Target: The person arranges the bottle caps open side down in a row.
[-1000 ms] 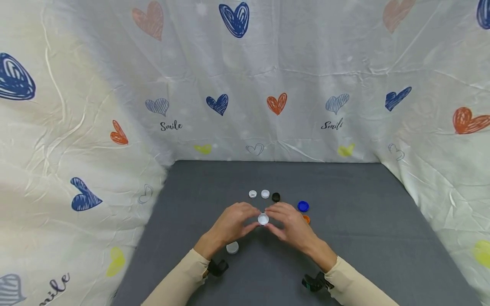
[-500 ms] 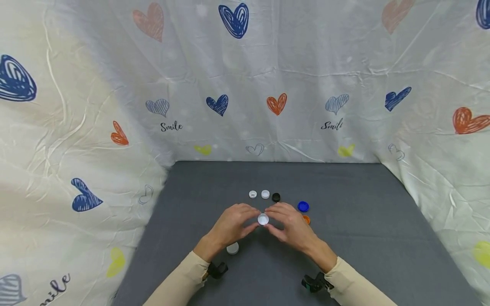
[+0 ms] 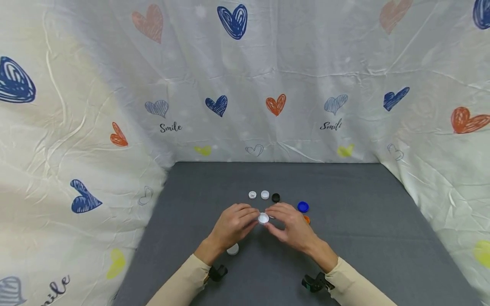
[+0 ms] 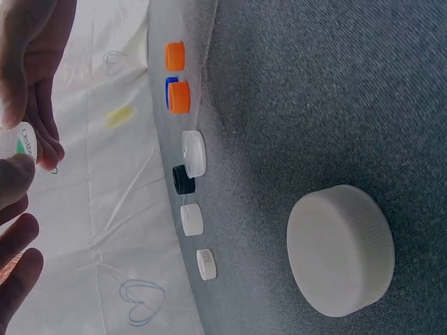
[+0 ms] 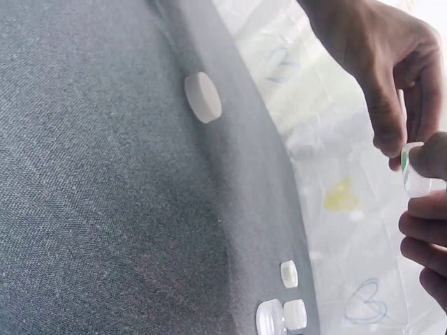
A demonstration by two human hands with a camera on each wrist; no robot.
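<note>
Fingertips of both hands meet at a small white bottle cap (image 3: 263, 218), held raised above the table with its hollow side towards the head camera. My left hand (image 3: 231, 225) pinches it from the left, and my right hand (image 3: 292, 225) from the right. In the left wrist view, green and dark print shows on the cap's top (image 4: 26, 142), with the left thumb (image 4: 15, 178) against it. The right wrist view has the right thumb (image 5: 427, 155) on the cap. A large white ribbed cap (image 4: 342, 251) lies on the table beside the left forearm.
Beyond the hands lie two smaller white caps (image 3: 265, 195), a black cap (image 3: 275, 197) and a blue cap (image 3: 303, 207). Two orange caps (image 4: 179, 97) and a clear cap (image 4: 194, 153) are there too. A heart-print cloth (image 3: 245, 76) hangs behind the grey table (image 3: 363, 255).
The left fingers have shifted slightly round the held cap, which has tilted a little. A sliver of the clear cap now shows beside it. The right hand has hardly moved.
</note>
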